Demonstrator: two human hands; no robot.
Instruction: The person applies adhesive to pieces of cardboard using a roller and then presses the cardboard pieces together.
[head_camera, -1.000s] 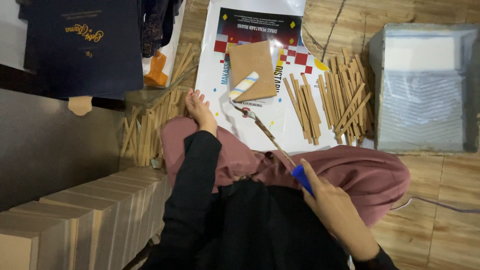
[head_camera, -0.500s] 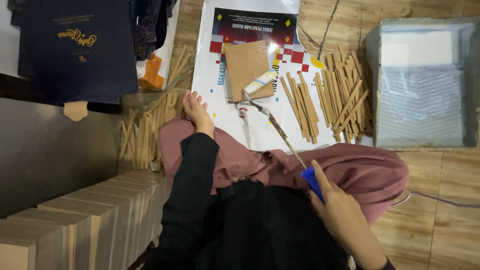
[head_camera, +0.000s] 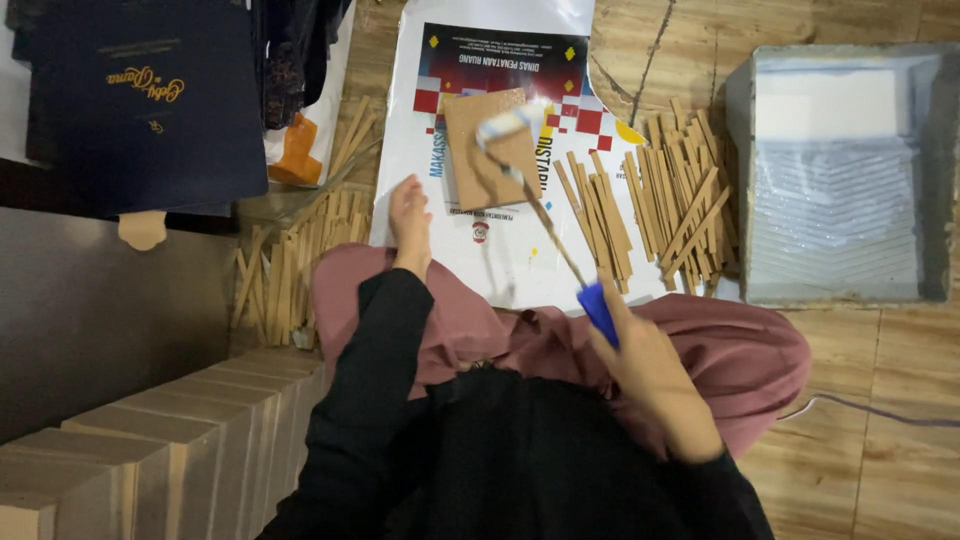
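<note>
Dim, warm indoor light, soft shadows; the moving roller (head_camera: 508, 122) is blurred, the rest fairly sharp

home craft workshop: floor-level work, cardboard strips (head_camera: 650, 195), stacked boxes (head_camera: 150, 450), glue tray (head_camera: 840, 170).

The floor (head_camera: 860, 400) is laid with wooden-looking tiles in a warm light brown, with darker seams between them. A thin cable (head_camera: 880, 412) trails across it at the right. Along the left runs a plain grey wall surface (head_camera: 100, 310), and a row of tan cardboard boxes (head_camera: 160, 450) stands in front of it. The light is dim and even.
</note>
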